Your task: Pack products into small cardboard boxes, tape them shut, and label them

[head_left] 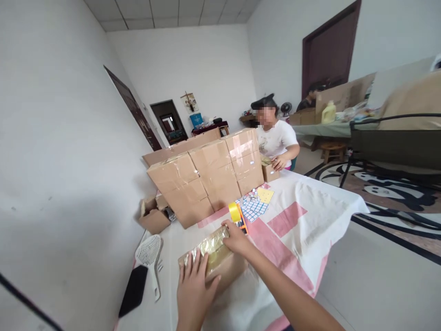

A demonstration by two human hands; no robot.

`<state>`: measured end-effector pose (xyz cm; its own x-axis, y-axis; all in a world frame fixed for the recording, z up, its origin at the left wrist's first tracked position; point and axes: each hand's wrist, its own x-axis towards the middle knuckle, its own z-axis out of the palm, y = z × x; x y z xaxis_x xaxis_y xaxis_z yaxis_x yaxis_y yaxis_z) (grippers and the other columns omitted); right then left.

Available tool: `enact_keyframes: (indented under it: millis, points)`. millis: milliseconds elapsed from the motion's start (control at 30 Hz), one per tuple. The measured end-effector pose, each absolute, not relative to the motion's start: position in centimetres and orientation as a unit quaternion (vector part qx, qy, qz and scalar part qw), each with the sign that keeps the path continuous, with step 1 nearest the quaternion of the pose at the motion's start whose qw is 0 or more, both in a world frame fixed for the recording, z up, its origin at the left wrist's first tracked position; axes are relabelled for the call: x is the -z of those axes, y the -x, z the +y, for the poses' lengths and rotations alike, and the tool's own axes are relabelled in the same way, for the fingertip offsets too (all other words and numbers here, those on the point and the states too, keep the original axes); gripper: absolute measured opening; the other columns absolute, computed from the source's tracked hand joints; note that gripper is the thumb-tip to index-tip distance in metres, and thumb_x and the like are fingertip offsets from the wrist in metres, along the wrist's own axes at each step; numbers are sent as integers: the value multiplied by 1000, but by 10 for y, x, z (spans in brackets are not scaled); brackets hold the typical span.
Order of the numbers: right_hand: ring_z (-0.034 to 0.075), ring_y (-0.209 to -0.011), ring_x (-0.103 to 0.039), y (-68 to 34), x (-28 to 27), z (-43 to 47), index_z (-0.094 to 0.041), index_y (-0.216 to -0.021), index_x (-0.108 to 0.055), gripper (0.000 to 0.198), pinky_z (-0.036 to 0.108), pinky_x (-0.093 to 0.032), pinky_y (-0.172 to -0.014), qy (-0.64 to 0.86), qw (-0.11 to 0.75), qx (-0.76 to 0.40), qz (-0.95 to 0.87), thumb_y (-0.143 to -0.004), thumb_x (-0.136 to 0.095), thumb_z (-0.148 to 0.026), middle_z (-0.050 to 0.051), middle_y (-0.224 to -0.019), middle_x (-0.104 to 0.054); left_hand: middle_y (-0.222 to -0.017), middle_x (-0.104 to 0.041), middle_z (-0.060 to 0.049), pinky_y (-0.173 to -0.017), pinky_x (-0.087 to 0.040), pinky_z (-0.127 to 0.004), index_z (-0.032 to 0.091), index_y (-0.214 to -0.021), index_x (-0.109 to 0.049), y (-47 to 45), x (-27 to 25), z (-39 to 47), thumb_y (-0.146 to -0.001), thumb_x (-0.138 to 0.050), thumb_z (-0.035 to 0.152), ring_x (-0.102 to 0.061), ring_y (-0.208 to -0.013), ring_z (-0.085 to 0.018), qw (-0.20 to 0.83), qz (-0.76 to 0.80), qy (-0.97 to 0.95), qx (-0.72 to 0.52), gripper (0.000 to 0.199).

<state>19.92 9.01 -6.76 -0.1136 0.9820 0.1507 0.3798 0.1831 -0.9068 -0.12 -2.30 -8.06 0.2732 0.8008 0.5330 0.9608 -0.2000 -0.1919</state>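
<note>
A taped cardboard box (pixel 229 271) lies on the cloth-covered table in front of me, with shiny clear tape (pixel 215 246) along its top. My left hand (pixel 196 285) rests flat on the box's near left part, fingers spread. At the far right end of the top, my right hand (pixel 236 238) has its fingers curled over the edge against the tape. Whether it pinches a loose tape end there is hard to see. Just beyond that hand stands a tape dispenser (pixel 244 224) with a yellow roll (pixel 234 212).
Stacked sealed boxes (pixel 206 174) form a wall across the table. Sticker sheets (pixel 255 207) lie right of it. At left are an open carton (pixel 153 220), a white slotted scoop (pixel 148 250) and a black slab (pixel 133 289). A co-worker (pixel 277 142) sits beyond, one hand on a small box (pixel 270 174).
</note>
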Motion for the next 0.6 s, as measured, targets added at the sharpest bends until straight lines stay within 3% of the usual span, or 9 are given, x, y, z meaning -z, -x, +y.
enact_keyframes:
  millis: [167, 300, 600]
  points:
    - [24, -111, -64, -200, 66, 85, -20, -124, -59, 58, 32, -45, -95, 525, 420, -351, -652, -68, -61, -3, 8, -118, -65, -144, -65, 3, -100, -48, -44, 34, -142, -64, 27, 107, -3, -87, -65, 48, -61, -130, -30, 290, -502, 790, 200, 56]
    - [25, -113, -63, -198, 67, 85, -19, -123, -59, 56, 34, -45, -98, 523, 428, -353, -647, -69, -63, -6, 9, -119, -64, -137, -69, 4, -100, -44, -45, 32, -135, -68, 28, 113, 1, -81, -67, 43, -64, -123, -30, 314, -503, 774, 223, 55]
    - [26, -120, -61, -198, 73, 87, -20, -124, -59, 52, 34, -44, -102, 510, 442, -360, -644, -73, -64, -11, 9, -124, -64, -125, -76, 3, -92, -46, -36, 24, -129, -69, 19, 86, -9, -83, -69, 42, -68, -111, -23, 386, -412, 782, 264, 49]
